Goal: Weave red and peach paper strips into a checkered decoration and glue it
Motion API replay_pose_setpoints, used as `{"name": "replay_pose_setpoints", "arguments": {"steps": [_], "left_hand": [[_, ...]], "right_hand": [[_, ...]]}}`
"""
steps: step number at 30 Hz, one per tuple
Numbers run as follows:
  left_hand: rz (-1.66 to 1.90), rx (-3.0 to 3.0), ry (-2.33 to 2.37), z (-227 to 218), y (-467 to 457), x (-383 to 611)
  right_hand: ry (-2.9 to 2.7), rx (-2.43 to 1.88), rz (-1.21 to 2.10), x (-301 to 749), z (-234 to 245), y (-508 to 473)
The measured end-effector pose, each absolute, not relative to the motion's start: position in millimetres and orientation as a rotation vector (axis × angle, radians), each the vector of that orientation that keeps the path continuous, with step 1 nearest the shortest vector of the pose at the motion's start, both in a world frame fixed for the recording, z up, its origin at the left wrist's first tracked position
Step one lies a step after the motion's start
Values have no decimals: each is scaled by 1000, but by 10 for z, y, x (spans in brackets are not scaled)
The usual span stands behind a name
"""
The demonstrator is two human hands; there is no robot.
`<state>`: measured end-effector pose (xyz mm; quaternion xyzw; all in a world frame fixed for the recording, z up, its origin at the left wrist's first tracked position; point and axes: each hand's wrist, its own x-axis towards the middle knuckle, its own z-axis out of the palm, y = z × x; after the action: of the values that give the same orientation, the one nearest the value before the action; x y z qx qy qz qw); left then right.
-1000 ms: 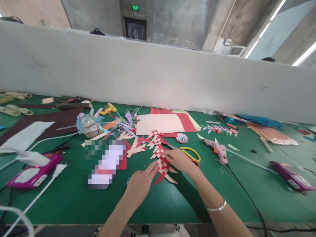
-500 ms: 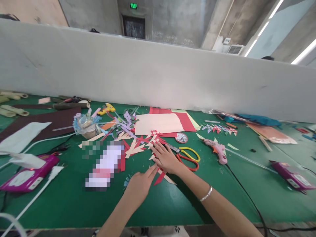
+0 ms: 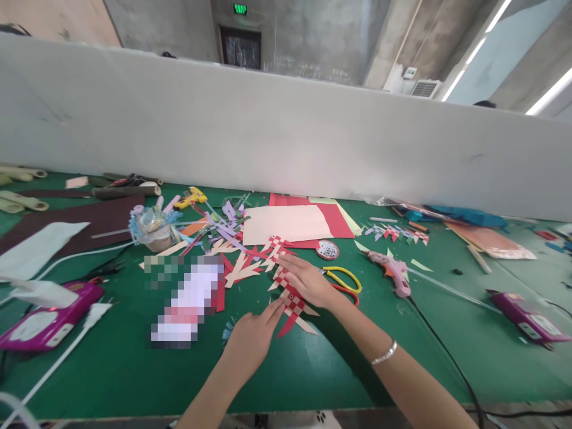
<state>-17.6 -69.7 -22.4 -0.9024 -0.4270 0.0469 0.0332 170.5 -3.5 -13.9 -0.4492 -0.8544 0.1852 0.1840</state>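
A woven paper fish (image 3: 294, 302) in red and cream checks, with a small round eye, lies flat on the green table in front of me. My left hand (image 3: 254, 336) touches its near left edge with outstretched fingers. Flat across the upper part of the fish rests my right hand (image 3: 310, 285), fingers extended, hiding some of the checks. More checked weaving (image 3: 277, 241) with loose strip ends shows just beyond the fingertips. Scissors with a yellow loop (image 3: 346, 270) and an orange loop lie beside my right hand, their blades covered by it.
Behind the hands lie a cream sheet (image 3: 286, 225) and a round container (image 3: 328, 250) of small pieces. A pink glue gun (image 3: 400, 280) with its cord is at right. Left are a blurred-out phone-like object (image 3: 190, 298), paper strips (image 3: 241, 271) and a magenta power strip (image 3: 53, 322).
My right hand has slid slightly right and its fingers are closer together, uncovering the fish's eye and more of the checks. It now covers the scissor blades. My left hand stays almost in place.
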Motion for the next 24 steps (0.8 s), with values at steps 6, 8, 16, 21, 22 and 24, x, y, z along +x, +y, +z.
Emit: {"name": "replay_pose_setpoints", "arguments": {"steps": [6, 8, 16, 21, 22, 24], "left_hand": [[164, -2750, -1287, -228, -700, -162], [161, -2753, -1270, -220, -700, -160], [81, -2775, -1282, -256, -700, -184], [75, -2775, -1277, -258, -706, -201], [74, -2779, -1286, -247, -708, -201], [47, -2790, -1356, -220, -717, -201]], "right_hand": [[-2708, -1200, 239, 1697, -311, -248], [-2729, -1225, 259, 1696, -369, -260], [-2703, -1291, 468, 1683, -303, -269], [-2492, -1206, 570, 1650, -69, 2], [-2401, -1237, 566, 1644, -27, 114], [-2216, -1448, 513, 1628, 25, 362]]}}
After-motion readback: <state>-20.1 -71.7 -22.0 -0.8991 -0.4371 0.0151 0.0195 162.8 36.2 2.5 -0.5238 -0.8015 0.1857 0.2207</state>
